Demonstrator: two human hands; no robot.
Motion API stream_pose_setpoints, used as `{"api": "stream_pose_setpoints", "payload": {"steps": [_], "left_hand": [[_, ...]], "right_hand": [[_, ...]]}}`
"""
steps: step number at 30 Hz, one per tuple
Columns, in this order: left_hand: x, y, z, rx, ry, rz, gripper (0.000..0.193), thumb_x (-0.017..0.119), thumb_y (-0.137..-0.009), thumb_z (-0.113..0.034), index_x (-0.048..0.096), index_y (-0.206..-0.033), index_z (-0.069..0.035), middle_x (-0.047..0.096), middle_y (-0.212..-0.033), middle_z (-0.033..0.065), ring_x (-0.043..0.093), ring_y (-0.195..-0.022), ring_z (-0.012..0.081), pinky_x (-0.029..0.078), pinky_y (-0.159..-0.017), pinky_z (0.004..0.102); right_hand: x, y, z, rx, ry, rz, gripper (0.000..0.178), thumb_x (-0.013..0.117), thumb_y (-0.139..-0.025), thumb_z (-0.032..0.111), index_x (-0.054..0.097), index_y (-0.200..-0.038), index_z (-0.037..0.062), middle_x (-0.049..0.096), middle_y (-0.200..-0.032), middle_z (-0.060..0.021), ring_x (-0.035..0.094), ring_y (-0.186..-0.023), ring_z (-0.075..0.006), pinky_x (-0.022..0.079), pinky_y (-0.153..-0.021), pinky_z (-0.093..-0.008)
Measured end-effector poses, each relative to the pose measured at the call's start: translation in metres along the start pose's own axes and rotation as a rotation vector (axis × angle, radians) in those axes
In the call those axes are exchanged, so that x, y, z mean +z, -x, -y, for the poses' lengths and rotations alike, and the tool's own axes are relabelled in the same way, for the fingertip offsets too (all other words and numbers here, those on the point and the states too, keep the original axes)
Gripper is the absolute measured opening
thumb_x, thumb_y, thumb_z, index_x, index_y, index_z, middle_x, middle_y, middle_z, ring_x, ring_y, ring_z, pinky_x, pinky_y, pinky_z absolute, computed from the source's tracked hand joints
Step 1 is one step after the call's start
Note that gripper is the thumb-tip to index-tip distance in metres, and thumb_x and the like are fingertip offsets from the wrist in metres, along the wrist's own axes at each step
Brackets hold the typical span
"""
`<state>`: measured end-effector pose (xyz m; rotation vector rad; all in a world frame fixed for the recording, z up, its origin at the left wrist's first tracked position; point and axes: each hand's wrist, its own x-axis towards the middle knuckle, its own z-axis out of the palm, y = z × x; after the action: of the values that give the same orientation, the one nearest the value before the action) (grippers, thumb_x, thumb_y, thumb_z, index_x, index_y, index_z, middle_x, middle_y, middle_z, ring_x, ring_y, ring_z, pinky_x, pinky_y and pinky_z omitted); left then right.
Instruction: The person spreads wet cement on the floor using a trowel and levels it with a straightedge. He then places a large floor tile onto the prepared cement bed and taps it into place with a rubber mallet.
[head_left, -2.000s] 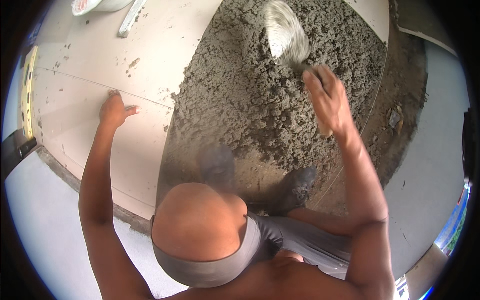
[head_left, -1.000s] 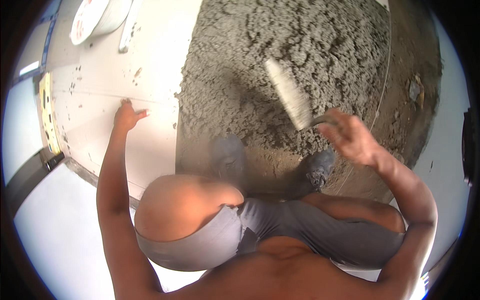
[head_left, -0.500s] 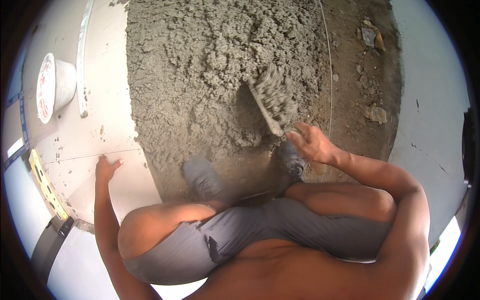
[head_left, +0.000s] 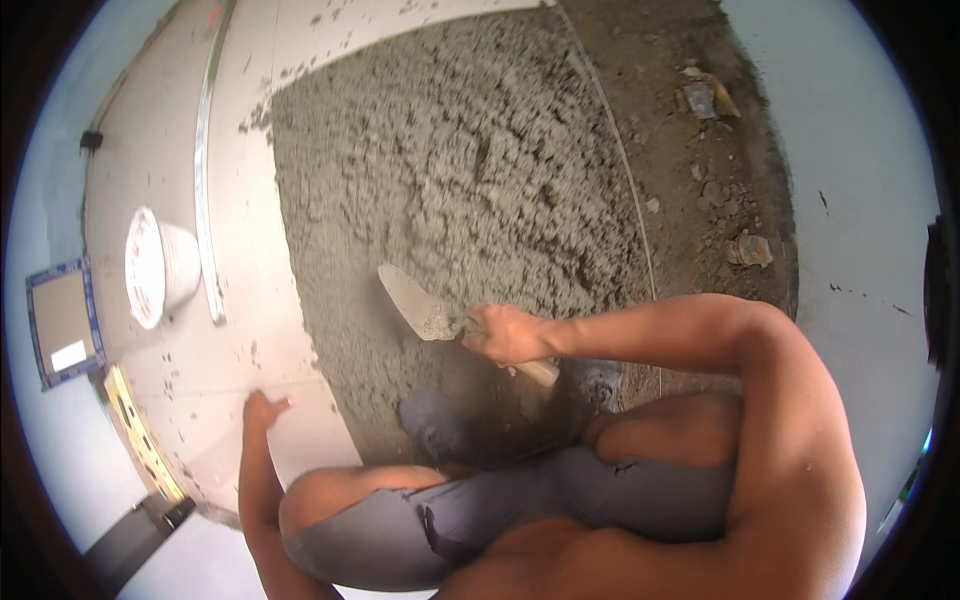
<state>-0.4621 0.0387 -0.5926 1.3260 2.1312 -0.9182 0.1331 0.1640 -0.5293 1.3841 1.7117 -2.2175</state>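
Note:
My right hand (head_left: 512,334) is wrapped round the wooden handle of a trowel (head_left: 412,302). The grey blade points to the far left, over the near part of a wet mortar bed (head_left: 440,150). No heap of mortar sits on the blade, only a grey coating and some lumps near the neck. Whether the blade touches the bed I cannot tell. My left hand (head_left: 264,410) leans on the pale floor tile (head_left: 310,425) left of the bed. It is empty, with its thumb spread out to the right; the other fingers show only in part.
A white bucket (head_left: 165,268) stands on the tiles beside a long metal straightedge (head_left: 206,180). A yellow spirit level (head_left: 142,430) lies at the left. Along the bed's right side runs a string line (head_left: 632,185), with bare dirt (head_left: 690,150) and debris beyond. My shoes (head_left: 438,418) are at the near edge.
The trowel has swung left and its load of mortar is off the blade. My right hand has moved left with it. The view has shifted; my left hand still leans on the tile.

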Motion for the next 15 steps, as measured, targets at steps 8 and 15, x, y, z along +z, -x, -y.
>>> {"api": "stream_pose_setpoints", "payload": {"steps": [8,15], "left_hand": [[-0.008,0.025,-0.017,0.025,0.116,-0.108,0.103,0.079,-0.061,-0.067,0.056,-0.113,0.019,0.062,-0.113,0.0359,0.061,-0.109,0.0458,0.049,-0.092,0.0457],[-0.006,0.008,-0.020,-0.001,0.135,-0.108,0.110,0.081,-0.058,-0.068,0.052,-0.121,0.017,0.060,-0.118,0.0336,0.060,-0.112,0.0443,0.050,-0.094,0.0444]], "right_hand": [[-0.034,0.059,-0.046,0.178,-0.263,-0.395,0.031,0.052,-0.099,0.027,0.050,-0.109,-0.0020,0.061,-0.076,-0.0110,0.062,-0.056,-0.0183,0.052,-0.047,-0.0334],[-0.046,0.075,-0.036,0.043,-0.427,-0.419,0.022,0.050,-0.098,0.022,0.047,-0.094,0.0014,0.052,-0.059,-0.0060,0.053,-0.042,-0.0164,0.045,-0.039,-0.0314]]}}
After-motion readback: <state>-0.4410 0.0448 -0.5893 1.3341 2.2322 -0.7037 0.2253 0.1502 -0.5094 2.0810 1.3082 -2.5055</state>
